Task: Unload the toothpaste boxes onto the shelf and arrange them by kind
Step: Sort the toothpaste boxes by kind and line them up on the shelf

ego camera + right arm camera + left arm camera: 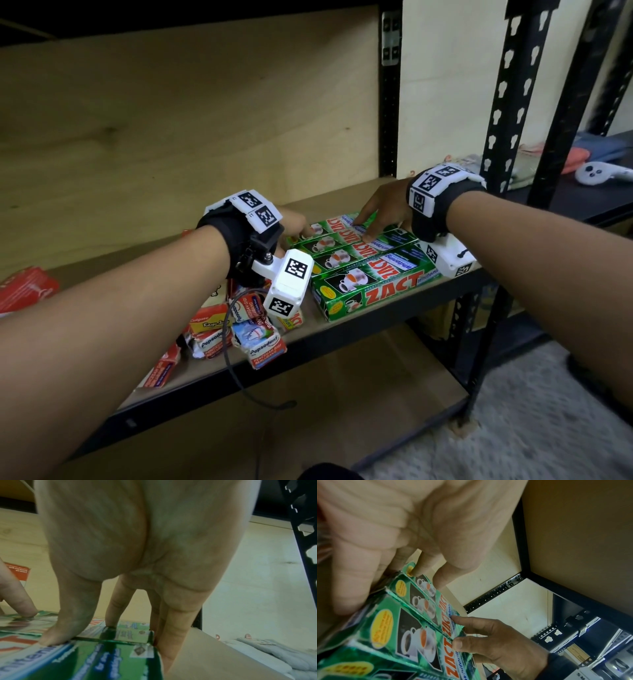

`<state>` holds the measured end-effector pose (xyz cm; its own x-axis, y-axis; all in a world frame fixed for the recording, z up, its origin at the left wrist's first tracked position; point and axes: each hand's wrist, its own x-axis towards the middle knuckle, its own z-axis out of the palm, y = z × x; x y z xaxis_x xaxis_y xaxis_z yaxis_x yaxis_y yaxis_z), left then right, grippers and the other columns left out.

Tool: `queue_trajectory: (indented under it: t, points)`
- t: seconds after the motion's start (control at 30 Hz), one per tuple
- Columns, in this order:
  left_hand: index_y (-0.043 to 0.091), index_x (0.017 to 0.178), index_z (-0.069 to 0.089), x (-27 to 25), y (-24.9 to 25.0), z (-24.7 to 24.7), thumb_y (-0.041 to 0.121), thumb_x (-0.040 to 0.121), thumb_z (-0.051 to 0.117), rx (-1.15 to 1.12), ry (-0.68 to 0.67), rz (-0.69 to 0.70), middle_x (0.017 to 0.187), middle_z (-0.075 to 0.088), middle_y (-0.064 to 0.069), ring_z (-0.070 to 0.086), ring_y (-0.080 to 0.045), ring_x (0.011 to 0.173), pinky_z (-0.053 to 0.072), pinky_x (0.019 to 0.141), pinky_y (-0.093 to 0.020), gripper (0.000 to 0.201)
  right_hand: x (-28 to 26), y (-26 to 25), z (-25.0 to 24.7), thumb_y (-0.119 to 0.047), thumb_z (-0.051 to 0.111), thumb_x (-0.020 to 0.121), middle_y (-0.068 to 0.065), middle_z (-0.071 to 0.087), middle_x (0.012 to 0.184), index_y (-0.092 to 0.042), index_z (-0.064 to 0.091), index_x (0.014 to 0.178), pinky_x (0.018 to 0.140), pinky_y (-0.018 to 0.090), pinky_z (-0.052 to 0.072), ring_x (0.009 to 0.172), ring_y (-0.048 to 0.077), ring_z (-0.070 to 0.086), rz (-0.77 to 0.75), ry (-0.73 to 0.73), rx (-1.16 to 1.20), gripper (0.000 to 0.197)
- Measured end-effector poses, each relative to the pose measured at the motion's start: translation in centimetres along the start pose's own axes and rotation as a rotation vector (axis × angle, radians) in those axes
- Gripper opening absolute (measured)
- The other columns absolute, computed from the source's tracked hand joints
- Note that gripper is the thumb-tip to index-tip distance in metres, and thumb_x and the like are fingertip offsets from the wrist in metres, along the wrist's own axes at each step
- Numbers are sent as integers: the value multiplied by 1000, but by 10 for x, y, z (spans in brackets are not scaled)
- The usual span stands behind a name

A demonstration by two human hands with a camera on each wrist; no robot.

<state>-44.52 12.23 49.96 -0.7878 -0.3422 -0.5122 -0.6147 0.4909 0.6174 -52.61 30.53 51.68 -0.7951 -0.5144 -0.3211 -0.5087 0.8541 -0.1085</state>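
Both my forearms fill the near view, reaching to a row of green Zact boxes (370,270) lying flat, side by side, on the wooden shelf (342,329). My right hand (383,212) rests over the far boxes with its fingers nearly straight and spread: thumb and index tips press on the printed tops, while the other fingertips (164,655) drop past the right-hand ends of the boxes, touching them. It presses rather than grips. My left hand (291,226) is at the opposite, left-hand ends of the same row; from the left wrist view its fingers (426,566) are gently bent, tips touching the end of the farthest box, and the palm lies against the ends of the nearer ones. Nothing is lifted; the boxes sit between my two hands.

Nearer the shelf's front edge, just left of the green row and below my left wrist, lies a loose heap of small red and white Pepsodent boxes (260,342), some tilted and overlapping. A red pack (24,291) lies at the far left of the board. A black upright post (388,102) stands behind the row.
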Motion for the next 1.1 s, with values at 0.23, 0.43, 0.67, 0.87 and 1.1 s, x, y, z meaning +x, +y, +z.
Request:
queue_trajectory:
  t: [0.23,0.43,0.67,0.87,1.1]
  points:
    - [0,140,41,-29,3,8,22,99,52,70,54,61,142,47,-19,55,-39,121,48,99,-45,47,-14,-3,9,-65,57,85,-4,37,154,-41,45,143,109,35,32,135,24,41,-20,58,-99,64]
    - [4,145,38,-72,6,21,29,100,51,439,74,222,151,39,-13,41,-29,136,38,106,-36,53,-50,3,17,-72,52,82,-6,24,159,-48,33,146,118,45,20,145,24,25,-45,-34,-52,71]
    - [22,147,39,-82,-4,26,62,72,72,828,-19,350,154,34,-1,37,-23,136,34,111,-38,91,-80,9,24,-53,79,71,-5,21,160,-50,24,147,117,44,22,144,24,24,-72,-117,-80,94]
    - [29,149,35,-80,-9,29,50,73,78,936,-8,457,155,34,2,33,-20,140,29,108,-31,90,-81,14,34,-44,79,75,-4,28,158,-51,27,147,115,42,27,141,24,30,-76,-33,-97,89]
    - [30,148,37,-75,-4,29,53,73,76,997,-56,457,153,37,4,37,-19,138,29,112,-34,88,-78,18,43,-44,78,77,-1,36,152,-49,30,147,108,37,32,133,25,38,-81,28,-103,84]
